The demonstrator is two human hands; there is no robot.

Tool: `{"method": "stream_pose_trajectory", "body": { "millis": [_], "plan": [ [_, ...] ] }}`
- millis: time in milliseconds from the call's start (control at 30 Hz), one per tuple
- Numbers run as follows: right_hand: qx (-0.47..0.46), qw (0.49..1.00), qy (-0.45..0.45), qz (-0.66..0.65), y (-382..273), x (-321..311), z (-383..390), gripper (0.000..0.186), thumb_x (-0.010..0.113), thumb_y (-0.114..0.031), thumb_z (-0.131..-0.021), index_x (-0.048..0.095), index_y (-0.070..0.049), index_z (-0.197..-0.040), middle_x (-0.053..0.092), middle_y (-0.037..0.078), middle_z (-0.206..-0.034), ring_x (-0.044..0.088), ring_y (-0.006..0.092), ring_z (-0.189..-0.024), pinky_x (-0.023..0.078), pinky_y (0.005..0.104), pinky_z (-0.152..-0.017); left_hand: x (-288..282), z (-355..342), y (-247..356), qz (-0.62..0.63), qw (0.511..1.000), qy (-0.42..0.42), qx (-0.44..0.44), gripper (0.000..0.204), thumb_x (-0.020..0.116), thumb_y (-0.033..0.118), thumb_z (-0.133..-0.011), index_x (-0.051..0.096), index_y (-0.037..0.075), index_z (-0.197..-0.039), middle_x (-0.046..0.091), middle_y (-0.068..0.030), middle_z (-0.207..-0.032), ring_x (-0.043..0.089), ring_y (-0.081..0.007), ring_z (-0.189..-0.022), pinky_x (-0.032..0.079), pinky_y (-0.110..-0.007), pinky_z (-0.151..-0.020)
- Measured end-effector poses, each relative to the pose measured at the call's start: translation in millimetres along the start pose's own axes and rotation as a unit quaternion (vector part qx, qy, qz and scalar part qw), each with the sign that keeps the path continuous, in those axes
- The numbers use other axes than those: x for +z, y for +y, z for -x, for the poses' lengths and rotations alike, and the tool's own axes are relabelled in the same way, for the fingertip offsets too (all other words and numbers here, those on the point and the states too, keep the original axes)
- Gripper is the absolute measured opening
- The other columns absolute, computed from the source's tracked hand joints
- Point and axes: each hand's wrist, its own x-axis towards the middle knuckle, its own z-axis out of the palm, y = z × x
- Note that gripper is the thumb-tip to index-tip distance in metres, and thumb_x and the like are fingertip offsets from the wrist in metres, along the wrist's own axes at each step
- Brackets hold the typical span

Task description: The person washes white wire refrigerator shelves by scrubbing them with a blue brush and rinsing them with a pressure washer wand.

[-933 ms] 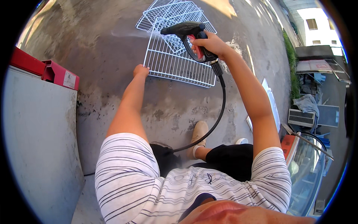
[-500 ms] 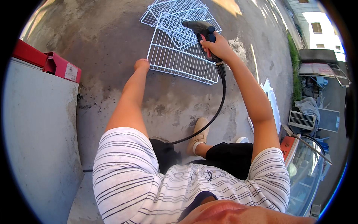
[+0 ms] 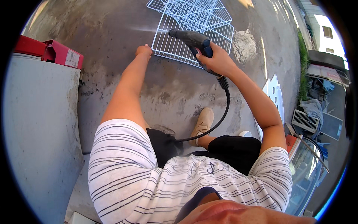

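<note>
head view, the only one on record. the left hand point(image 3: 144, 51) is curled closed at the near left corner of the front wire rack point(image 3: 175, 48) and appears to grip the frame there; the exact finger contact is small and partly hidden. the right hand point(image 3: 219, 59) is wrapped around the handle of a black spray gun point(image 3: 192, 38), its nozzle to the left, above the rack. a thin pale jet point(image 3: 143, 29) leaves the nozzle toward the left. a black hose point(image 3: 228, 99) hangs from the gun and curves back toward the person.

the front rack is in the far middle of the scene, over the wet concrete floor point(image 3: 112, 56), overlapping further white racks point(image 3: 197, 11) on its far side. a pale cabinet point(image 3: 44, 108) bearing a red box point(image 3: 63, 55) stands at left; a white panel point(image 3: 276, 93) is beside the right forearm.

handling, as judged: the rack should be light and stiff, its coated wire slippery when wet, the thin inner rods easier to bend. best hold: the outer frame, near a corner. the gun appears rigid, with some drag from the hose; hold by the handle.
</note>
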Motion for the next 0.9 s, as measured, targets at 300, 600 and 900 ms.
{"method": "stream_pose_trajectory", "body": {
  "millis": [300, 600, 900],
  "plan": [
    [-0.031, 0.989, -0.117, 0.089, -18, 28, 48, 0.071, 0.058, -0.027, -0.084, 0.025, -0.030, -0.148, 0.063, 0.015, -0.074, 0.065, 0.0329, -0.069, 0.050, 0.0427, -0.069, -43, 50, 38, -0.028, 0.991, 0.110, 0.077, 0.032, 0.053, 0.032, -0.093, 0.066, 0.009, -0.110, 0.066, -0.0142, -0.110, 0.063, -0.0303, -0.102, 0.049, -0.040, -0.088],
    [-0.080, 0.981, -0.112, 0.139, 2, 26, 78, 0.076, 0.061, -0.017, -0.081, 0.026, -0.027, -0.148, 0.065, 0.012, -0.081, 0.064, 0.0319, -0.070, 0.050, 0.0415, -0.062, -10, 70, 45, -0.072, 0.985, 0.049, 0.147, 0.033, 0.052, 0.033, -0.092, 0.068, 0.009, -0.108, 0.066, -0.0135, -0.110, 0.062, -0.0292, -0.105, 0.047, -0.039, -0.089],
    [0.008, 0.993, 0.010, 0.118, 23, 2, 98, 0.075, 0.063, -0.020, -0.080, 0.029, -0.027, -0.146, 0.064, 0.014, -0.077, 0.064, 0.0346, -0.068, 0.050, 0.0439, -0.063, 18, 62, 41, -0.205, 0.932, -0.001, 0.300, 0.050, 0.047, 0.035, -0.094, 0.045, 0.011, -0.138, 0.045, -0.0213, -0.138, 0.041, -0.0361, -0.129, 0.034, -0.041, -0.107]
  ]
}}
